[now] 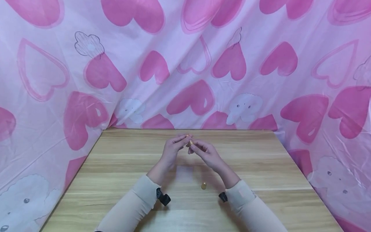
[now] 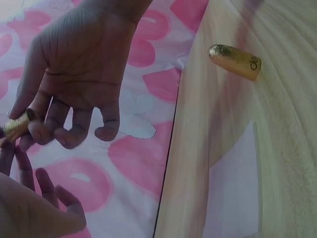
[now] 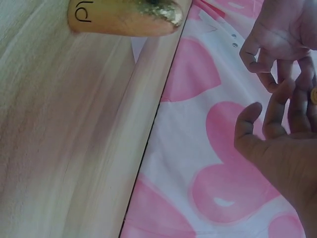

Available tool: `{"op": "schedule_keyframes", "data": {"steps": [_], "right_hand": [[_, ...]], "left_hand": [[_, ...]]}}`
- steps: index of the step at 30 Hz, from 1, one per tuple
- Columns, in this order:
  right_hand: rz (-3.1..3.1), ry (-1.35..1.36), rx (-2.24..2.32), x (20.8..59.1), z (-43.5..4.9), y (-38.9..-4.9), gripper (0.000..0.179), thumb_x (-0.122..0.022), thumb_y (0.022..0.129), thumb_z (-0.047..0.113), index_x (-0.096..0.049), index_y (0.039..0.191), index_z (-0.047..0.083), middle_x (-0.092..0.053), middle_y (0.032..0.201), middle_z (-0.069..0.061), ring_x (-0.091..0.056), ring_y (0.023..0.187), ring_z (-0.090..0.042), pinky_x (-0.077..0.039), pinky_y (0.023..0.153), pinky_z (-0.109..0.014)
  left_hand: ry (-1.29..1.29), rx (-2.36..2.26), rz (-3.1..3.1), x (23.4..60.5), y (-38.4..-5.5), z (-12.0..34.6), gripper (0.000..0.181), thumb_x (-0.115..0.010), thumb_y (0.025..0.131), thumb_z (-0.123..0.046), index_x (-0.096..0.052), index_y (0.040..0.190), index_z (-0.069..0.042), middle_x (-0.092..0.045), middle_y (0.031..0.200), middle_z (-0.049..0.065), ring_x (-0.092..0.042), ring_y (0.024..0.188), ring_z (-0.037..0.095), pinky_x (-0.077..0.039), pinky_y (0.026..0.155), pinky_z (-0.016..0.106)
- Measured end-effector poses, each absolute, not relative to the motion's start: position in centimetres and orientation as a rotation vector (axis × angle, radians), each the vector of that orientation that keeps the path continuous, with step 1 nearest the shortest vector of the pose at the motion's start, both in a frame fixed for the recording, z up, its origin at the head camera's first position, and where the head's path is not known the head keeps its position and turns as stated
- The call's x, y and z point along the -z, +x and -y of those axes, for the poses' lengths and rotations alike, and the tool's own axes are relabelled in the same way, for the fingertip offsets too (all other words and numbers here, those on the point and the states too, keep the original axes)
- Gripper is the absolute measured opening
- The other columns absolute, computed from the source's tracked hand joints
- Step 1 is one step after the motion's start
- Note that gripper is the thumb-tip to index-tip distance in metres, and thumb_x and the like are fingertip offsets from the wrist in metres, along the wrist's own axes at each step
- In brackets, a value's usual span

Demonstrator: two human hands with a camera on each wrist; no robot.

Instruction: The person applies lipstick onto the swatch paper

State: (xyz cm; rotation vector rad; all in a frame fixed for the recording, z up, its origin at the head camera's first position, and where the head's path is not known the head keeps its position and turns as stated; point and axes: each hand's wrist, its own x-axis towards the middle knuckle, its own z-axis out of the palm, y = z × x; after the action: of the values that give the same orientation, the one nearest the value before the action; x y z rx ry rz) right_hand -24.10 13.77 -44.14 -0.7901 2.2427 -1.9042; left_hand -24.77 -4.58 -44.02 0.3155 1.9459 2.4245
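Note:
In the head view, my left hand point(image 1: 171, 149) and right hand point(image 1: 206, 152) meet above the far half of the table. Between their fingertips is a small gold tube point(image 1: 190, 143), probably part of a lipstick. My right thumb and index finger pinch it in the left wrist view, where the tube point(image 2: 19, 125) shows a dark end. The left fingertips hold its other end, partly cut off by the frame edge. On the table nearer me lies a rounded gold cap point(image 1: 204, 186), with dark letters on its side in the left wrist view.
A pale, thin rectangular sheet point(image 1: 184, 174) lies on the wooden table point(image 1: 121, 180) beneath the hands. A pink curtain with hearts point(image 1: 191, 96) hangs behind the table and along both sides. Black wrist cameras point(image 1: 163, 197) sit at the sleeve cuffs.

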Motion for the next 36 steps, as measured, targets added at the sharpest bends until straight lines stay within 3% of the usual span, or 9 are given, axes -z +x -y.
{"op": "schedule_keyframes", "data": {"steps": [6, 9, 14, 20, 25, 31, 36], "right_hand": [[-2.743, -0.757, 1.711, 44.4, -13.1, -24.2, 0.027, -0.07, 0.095, 0.036, -0.069, 0.114, 0.017, -0.07, 0.1, 0.006, -0.063, 0.096, -0.015, -0.05, 0.082, -0.045], [-2.951, -0.849, 1.648, 44.6, -12.8, -24.2, 0.022, -0.074, 0.093, 0.034, -0.07, 0.108, 0.019, -0.067, 0.099, 0.009, -0.062, 0.095, -0.017, -0.052, 0.081, -0.042], [-2.99, -0.951, 1.672, 44.7, -12.8, -24.3, 0.016, -0.073, 0.094, 0.03, -0.072, 0.105, 0.019, -0.064, 0.102, 0.007, -0.063, 0.097, -0.03, -0.051, 0.082, -0.038], [-2.748, -0.879, 1.753, 44.4, -13.1, -24.3, 0.011, -0.067, 0.098, 0.029, -0.072, 0.099, 0.019, -0.066, 0.111, 0.006, -0.06, 0.106, -0.02, -0.05, 0.085, -0.047], [-2.63, -0.849, 1.765, 44.3, -13.2, -24.3, 0.014, -0.063, 0.101, 0.027, -0.072, 0.099, 0.017, -0.068, 0.113, 0.005, -0.059, 0.107, -0.019, -0.049, 0.086, -0.045], [-2.957, -1.022, 1.612, 44.7, -12.9, -24.4, 0.019, -0.073, 0.094, 0.027, -0.071, 0.107, 0.014, -0.065, 0.105, 0.005, -0.061, 0.098, -0.018, -0.052, 0.081, -0.042], [-3.3, -1.184, 1.469, 44.9, -12.3, -24.6, 0.02, -0.077, 0.09, 0.025, -0.071, 0.102, 0.009, -0.066, 0.101, -0.002, -0.062, 0.097, -0.023, -0.051, 0.082, -0.043]], "left_hand": [[0.103, -2.477, -1.883, 43.7, -24.7, 4.2, 0.042, -0.079, 0.086, -0.038, -0.074, 0.119, -0.013, -0.072, 0.12, -0.005, -0.057, 0.116, 0.016, -0.037, 0.093, 0.04], [0.045, -2.5, -1.866, 43.5, -24.6, 4.1, 0.042, -0.08, 0.085, -0.039, -0.075, 0.118, -0.014, -0.071, 0.119, -0.005, -0.056, 0.115, 0.016, -0.037, 0.09, 0.038], [0.027, -2.505, -1.885, 43.4, -24.6, 4.1, 0.038, -0.081, 0.083, -0.041, -0.078, 0.112, -0.018, -0.072, 0.116, -0.004, -0.055, 0.113, 0.017, -0.037, 0.089, 0.038], [0.087, -2.475, -1.88, 43.5, -24.6, 4.5, 0.036, -0.081, 0.082, -0.043, -0.079, 0.11, -0.02, -0.071, 0.118, -0.002, -0.055, 0.114, 0.018, -0.038, 0.09, 0.039], [0.111, -2.474, -1.854, 43.5, -24.5, 4.6, 0.035, -0.08, 0.084, -0.039, -0.078, 0.111, -0.018, -0.072, 0.119, -0.002, -0.058, 0.113, 0.018, -0.04, 0.09, 0.039], [0.025, -2.499, -1.892, 43.6, -24.5, 4.2, 0.037, -0.082, 0.083, -0.038, -0.078, 0.113, -0.017, -0.073, 0.114, -0.005, -0.056, 0.111, 0.016, -0.037, 0.088, 0.038], [-0.016, -2.513, -1.9, 43.5, -24.4, 3.7, 0.038, -0.082, 0.083, -0.04, -0.078, 0.112, -0.016, -0.073, 0.115, -0.005, -0.055, 0.114, 0.016, -0.035, 0.091, 0.039]]}}
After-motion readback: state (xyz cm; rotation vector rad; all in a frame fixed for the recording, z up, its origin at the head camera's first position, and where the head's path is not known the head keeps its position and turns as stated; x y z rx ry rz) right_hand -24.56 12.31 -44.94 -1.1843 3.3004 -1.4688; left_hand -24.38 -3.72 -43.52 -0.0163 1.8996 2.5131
